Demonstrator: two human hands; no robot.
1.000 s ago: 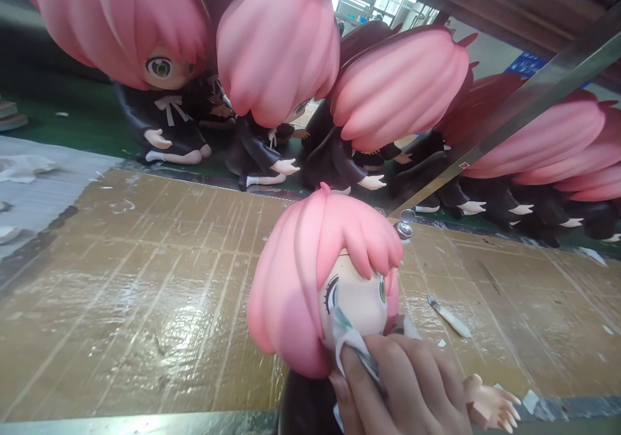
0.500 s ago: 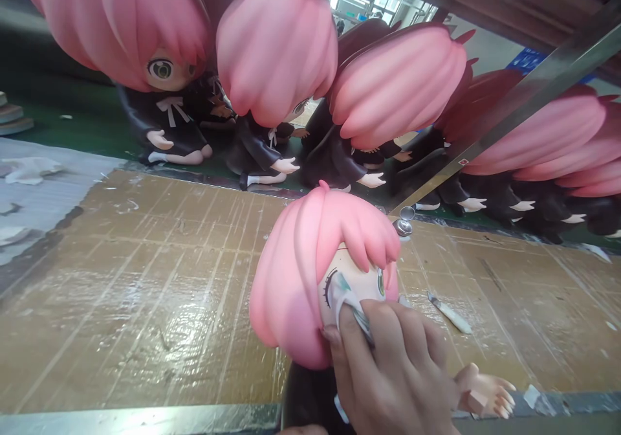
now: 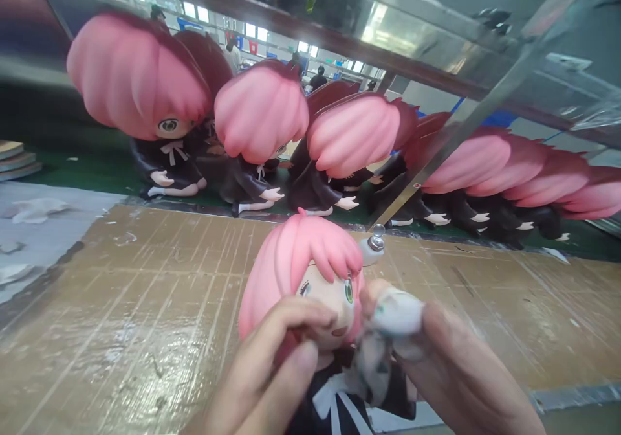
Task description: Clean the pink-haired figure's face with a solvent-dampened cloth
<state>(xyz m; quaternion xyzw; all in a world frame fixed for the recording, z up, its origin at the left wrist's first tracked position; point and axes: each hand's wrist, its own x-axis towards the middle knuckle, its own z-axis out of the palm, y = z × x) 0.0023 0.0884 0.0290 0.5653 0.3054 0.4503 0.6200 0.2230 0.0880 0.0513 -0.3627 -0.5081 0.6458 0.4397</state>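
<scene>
A pink-haired figure (image 3: pixel 264 270) in a black dress with a white bow stands at the front edge of the bench, face towards the right. My left hand (image 3: pixel 272 357) is open before its cheek, fingers and thumb apart; I cannot tell whether they touch the face. Right of the face, my right hand (image 3: pixel 451 351) pinches a crumpled white cloth (image 3: pixel 400 313) with green stains, its lower end blurred. Both eyes of the figure show, the nearer one partly behind my left fingers.
Behind, a row of similar pink-haired figures (image 3: pixel 262 111) lines a green surface under a metal frame (image 3: pixel 451 137). A small white bottle with a metal top (image 3: pixel 373 247) stands behind the figure. Brown tape covers the bench (image 3: pixel 145 305); white scraps (image 3: pixel 39 210) lie at left.
My right hand has moved off the figure's eye to the right with the cloth. My left hand has come up to the face. The view has tilted upward; the knife is out of sight.
</scene>
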